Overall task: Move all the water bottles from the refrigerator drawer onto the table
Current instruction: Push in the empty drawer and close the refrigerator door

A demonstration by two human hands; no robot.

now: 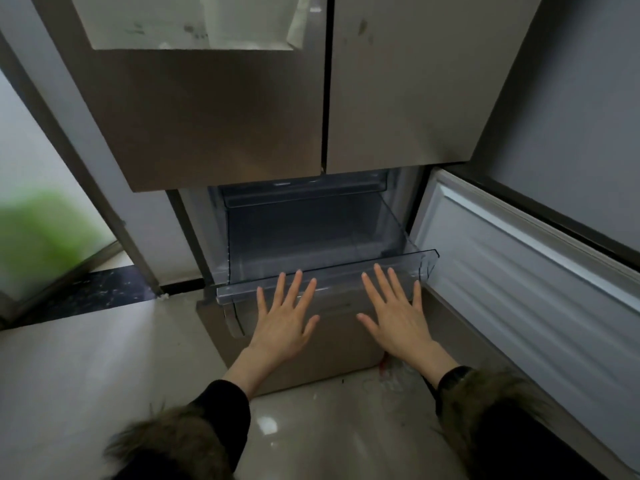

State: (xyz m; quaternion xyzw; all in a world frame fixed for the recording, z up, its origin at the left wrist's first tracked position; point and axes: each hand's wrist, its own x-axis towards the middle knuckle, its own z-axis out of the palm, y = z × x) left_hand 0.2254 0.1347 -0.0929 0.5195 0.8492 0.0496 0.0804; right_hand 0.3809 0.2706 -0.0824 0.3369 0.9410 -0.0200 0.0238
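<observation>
The clear plastic refrigerator drawer is pulled out at the bottom of the fridge, and I see no water bottle inside it. My left hand lies flat with spread, straight fingers against the drawer's front panel, left of centre. My right hand is spread the same way against the front panel, right of centre. Neither hand holds anything. The table is out of view.
The lower fridge door stands swung open to the right, close to my right arm. Two closed upper doors hang above the drawer. A pale tiled floor spreads below, with a dark threshold strip and frosted glass at left.
</observation>
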